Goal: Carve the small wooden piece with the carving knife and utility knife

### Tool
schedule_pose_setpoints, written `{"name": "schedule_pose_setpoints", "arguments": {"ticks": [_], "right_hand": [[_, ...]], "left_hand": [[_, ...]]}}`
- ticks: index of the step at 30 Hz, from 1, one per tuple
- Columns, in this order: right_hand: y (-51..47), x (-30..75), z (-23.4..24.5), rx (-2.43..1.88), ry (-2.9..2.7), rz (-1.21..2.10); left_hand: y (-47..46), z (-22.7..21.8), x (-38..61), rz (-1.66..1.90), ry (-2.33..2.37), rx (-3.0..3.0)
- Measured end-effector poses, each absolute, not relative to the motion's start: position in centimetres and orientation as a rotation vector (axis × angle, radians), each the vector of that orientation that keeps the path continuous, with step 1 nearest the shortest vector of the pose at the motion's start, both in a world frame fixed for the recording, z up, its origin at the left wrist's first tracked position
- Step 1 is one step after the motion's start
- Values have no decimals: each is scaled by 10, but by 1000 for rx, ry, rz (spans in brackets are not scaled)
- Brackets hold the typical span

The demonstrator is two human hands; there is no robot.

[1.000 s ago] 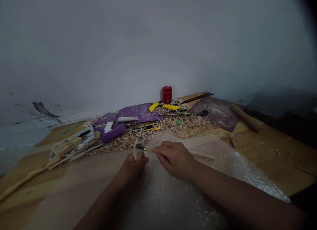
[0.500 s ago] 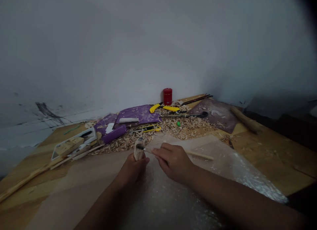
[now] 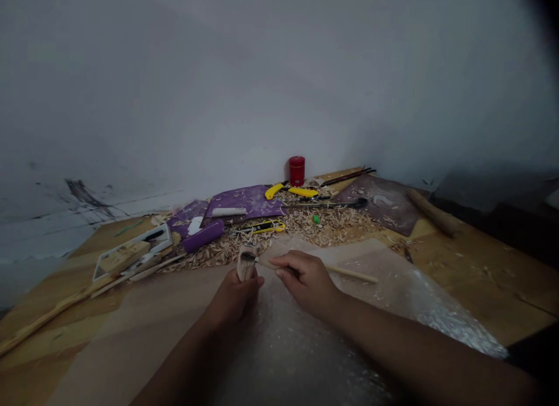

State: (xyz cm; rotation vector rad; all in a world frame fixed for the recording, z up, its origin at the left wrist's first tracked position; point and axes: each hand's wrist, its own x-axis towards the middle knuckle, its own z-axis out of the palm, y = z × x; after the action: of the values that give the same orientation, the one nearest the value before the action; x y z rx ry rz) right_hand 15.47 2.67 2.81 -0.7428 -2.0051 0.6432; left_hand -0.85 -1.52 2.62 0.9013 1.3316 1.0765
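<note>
My left hand (image 3: 233,299) is closed around a small pale carved wooden piece (image 3: 246,270) and keeps it upright above the plastic sheet. Between the thumb and fingers of my right hand (image 3: 309,282) is a thin paintbrush (image 3: 266,263), pointing left. Its dark bristles meet the upper part of the wood, where a dark patch shows; I cannot tell brush from stain there. A pale wooden stick (image 3: 353,274) lies on the sheet beyond my right hand.
Wood shavings (image 3: 301,228) spread across the table behind my hands. Among them lie a yellow cutter (image 3: 268,226), a purple tube (image 3: 203,237) and purple sandpaper (image 3: 257,201). A red canister (image 3: 297,170) stands by the wall. A white tray (image 3: 168,238) sits left; a thick stick (image 3: 432,212) right.
The brush and my right hand's fingers have shifted slightly, with the fingers farther back along the handle. My left hand keeps its hold on the wooden piece.
</note>
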Motion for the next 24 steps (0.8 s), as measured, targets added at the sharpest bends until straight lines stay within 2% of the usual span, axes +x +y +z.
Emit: {"name": "schedule_pose_setpoints", "arguments": {"ticks": [6, 15, 24], "right_hand": [[27, 151, 28, -803, -1973, 763], [22, 158, 41, -777, -2134, 699], [43, 175, 54, -725, -2328, 703]], "left_hand": [[-13, 23, -10, 1078, 1321, 913], [-11, 24, -7, 1017, 1521, 1024], [-11, 22, -12, 882, 1461, 1048]]}}
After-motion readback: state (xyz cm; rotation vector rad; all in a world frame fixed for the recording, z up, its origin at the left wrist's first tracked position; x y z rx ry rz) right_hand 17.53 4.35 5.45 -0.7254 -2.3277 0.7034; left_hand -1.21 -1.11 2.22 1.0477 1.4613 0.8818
